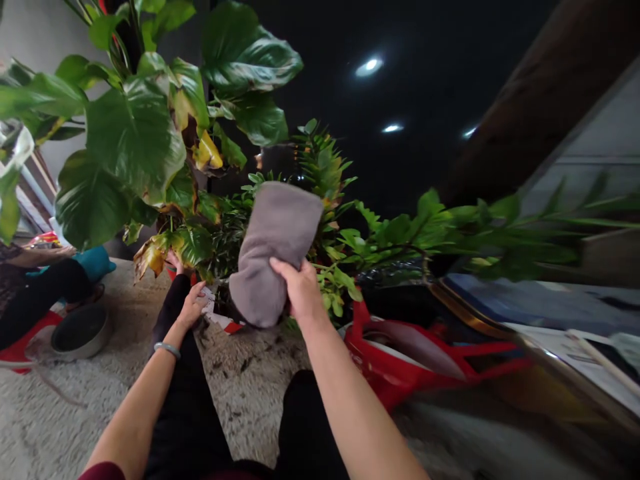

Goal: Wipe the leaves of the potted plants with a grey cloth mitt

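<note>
My right hand (303, 290) grips a soft grey cloth (275, 243) by its right edge, thumb on top. The cloth looks folded or doubled and creases across its middle; its upper end is wide and its lower end rounded. It is held up in front of the leafy plants (235, 227). Lower on the left, my left hand (193, 305) has its fingers loosely apart, with nothing seen in them. A bangle (167, 349) circles that wrist. Just beyond the fingers lies a white and red scrap (213, 307), partly hidden.
Large green leaves (133, 137), some yellowed, hang at the upper left. A red bag (395, 360) stands at the right, beside a blurred table (500, 303). Another person sits at the far left, near a grey basin (80, 333). Rough concrete floor (250, 393) lies below.
</note>
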The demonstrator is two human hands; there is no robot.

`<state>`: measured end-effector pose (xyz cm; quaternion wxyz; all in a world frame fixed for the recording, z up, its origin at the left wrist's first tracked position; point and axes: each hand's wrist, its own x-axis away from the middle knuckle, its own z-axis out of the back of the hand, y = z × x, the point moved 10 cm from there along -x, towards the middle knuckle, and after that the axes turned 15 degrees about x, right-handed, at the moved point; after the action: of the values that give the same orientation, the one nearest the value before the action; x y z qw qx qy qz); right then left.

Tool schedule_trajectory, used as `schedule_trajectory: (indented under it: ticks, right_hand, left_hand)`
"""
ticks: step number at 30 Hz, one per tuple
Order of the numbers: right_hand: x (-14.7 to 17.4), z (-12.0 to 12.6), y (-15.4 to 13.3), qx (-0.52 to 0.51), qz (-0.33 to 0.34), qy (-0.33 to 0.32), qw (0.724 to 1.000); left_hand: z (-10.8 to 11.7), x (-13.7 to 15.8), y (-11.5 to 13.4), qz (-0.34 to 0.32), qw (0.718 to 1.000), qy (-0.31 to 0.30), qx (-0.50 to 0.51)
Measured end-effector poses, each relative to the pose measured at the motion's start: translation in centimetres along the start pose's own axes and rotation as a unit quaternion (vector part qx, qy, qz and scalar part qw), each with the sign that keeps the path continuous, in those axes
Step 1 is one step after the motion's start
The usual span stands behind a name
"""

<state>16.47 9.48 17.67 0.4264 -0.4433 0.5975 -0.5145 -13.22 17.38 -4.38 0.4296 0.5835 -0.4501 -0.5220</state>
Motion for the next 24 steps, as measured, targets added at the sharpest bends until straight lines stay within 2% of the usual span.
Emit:
schedule_trajectory:
  ticks: [2, 3, 5, 8, 10, 12, 15, 17, 18, 20, 22, 24]
  right_hand:
    - [-1.9, 0.1, 2.6, -0.031, -0.080, 0.011, 0.996]
    - [-1.9, -0.4, 4.3, -0.036, -0.119, -0.001, 0.992]
    - [0.2, -1.4, 7.7, -0.024, -0.160, -0.035, 0.986]
    - [5.6, -2.0, 11.1, -0.008, -0.176, -0.077, 0.981]
    - [8.2, -1.5, 11.3, -0.006, -0.173, -0.088, 0.981]
    - [8.4, -0.5, 9.7, -0.012, -0.156, -0.076, 0.985]
    - [4.7, 1.4, 5.3, -0.061, -0.091, -0.004, 0.994]
    - [1.7, 1.6, 3.5, -0.112, -0.063, 0.027, 0.991]
    - [0.6, 1.1, 3.6, -0.124, -0.072, 0.021, 0.989]
    - [0.0, -0.9, 5.5, -0.099, -0.125, -0.024, 0.987]
    - [1.6, -2.2, 8.3, -0.045, -0.169, -0.066, 0.982]
    - [4.3, -2.1, 10.4, 0.003, -0.172, -0.075, 0.982]
  left_hand:
    - [0.0, 0.2, -0.3, 0.005, 1.000, 0.003, -0.011]
    - [0.0, 0.2, -0.4, 0.006, 1.000, 0.005, -0.016]
    - [-0.1, 0.4, -0.6, 0.009, 1.000, 0.005, -0.017]
    - [-0.1, 0.8, -0.7, 0.020, 1.000, 0.005, -0.011]
    - [-0.1, 1.1, -0.7, 0.036, 0.999, 0.009, -0.012]
    - [-0.1, 1.4, -0.6, 0.055, 0.998, 0.017, -0.014]
    - [-0.1, 2.0, -0.4, 0.086, 0.995, 0.036, -0.016]
    - [-0.2, 2.6, -0.2, 0.108, 0.993, 0.050, -0.008]
    - [-0.4, 3.0, -0.2, 0.123, 0.991, 0.054, 0.006]
    - [-1.0, 3.7, -0.1, 0.150, 0.984, 0.064, 0.065]
    - [-1.8, 4.3, 0.0, 0.169, 0.971, 0.075, 0.152]
    - [-3.1, 4.5, 0.2, 0.172, 0.953, 0.080, 0.237]
